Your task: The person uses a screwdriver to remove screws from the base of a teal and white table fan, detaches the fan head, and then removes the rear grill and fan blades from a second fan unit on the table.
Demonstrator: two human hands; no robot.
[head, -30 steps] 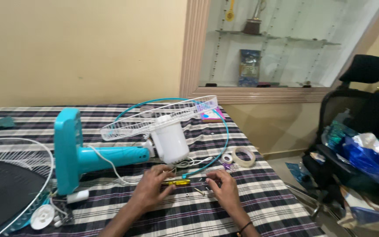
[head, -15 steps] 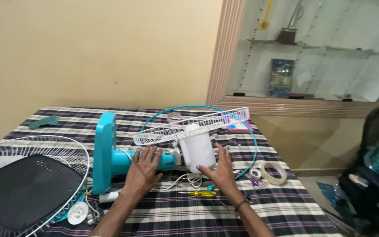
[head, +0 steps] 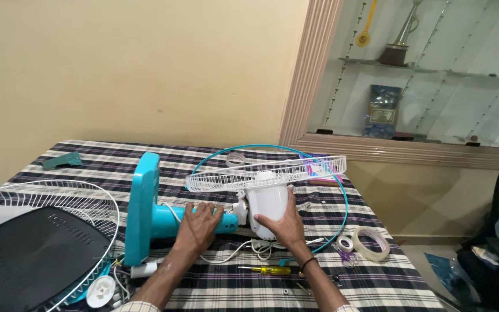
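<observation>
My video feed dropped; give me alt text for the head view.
Left hand grips the teal fan neck and right hand cups the white motor housing, fan lying on a checked table. A yellow screwdriver lies nearby.

A teal fan stand [head: 145, 216] joins a white motor housing [head: 270, 205] and white wire guard [head: 267, 173], ringed by a teal hoop [head: 342, 196], on a worktop [head: 376, 289] covered in black-and-white check cloth. Nearby lie a yellow-handled screwdriver [head: 267, 270], a clear tape roll [head: 371, 242] and a black panel [head: 30, 257]; the wall [head: 145, 69] is cream.
</observation>
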